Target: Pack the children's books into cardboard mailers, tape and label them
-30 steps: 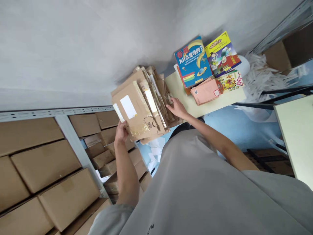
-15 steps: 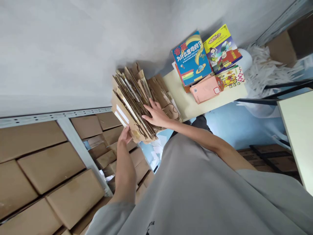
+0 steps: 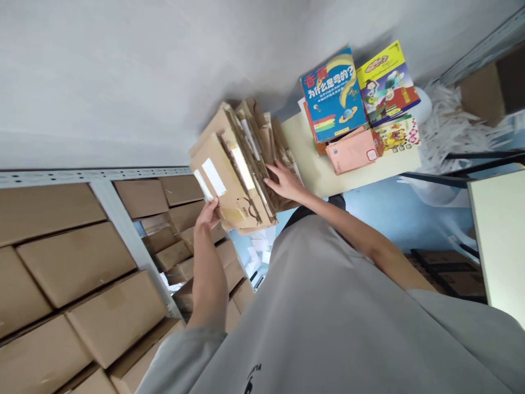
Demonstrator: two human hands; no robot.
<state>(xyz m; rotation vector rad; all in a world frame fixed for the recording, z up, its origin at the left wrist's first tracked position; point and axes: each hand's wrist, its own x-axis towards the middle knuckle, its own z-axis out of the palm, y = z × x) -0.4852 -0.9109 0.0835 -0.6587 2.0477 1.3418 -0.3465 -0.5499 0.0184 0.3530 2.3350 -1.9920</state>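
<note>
Can't tell if your left hand [image 3: 207,215] is gripping, some fingers are hidden at the left edge of the cardboard [image 3: 230,183]. Right hand [image 3: 287,183]'s loosely spread against its right side, left of the books [image 3: 334,98].

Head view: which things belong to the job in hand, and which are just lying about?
In the job:
- cardboard stack
- left hand, at its lower corner
- right hand, fingers spread against its side

Lying about:
- blue book
- yellow-and-purple book
- pink booklets
- white strips
- brown boxes, stacked
</note>
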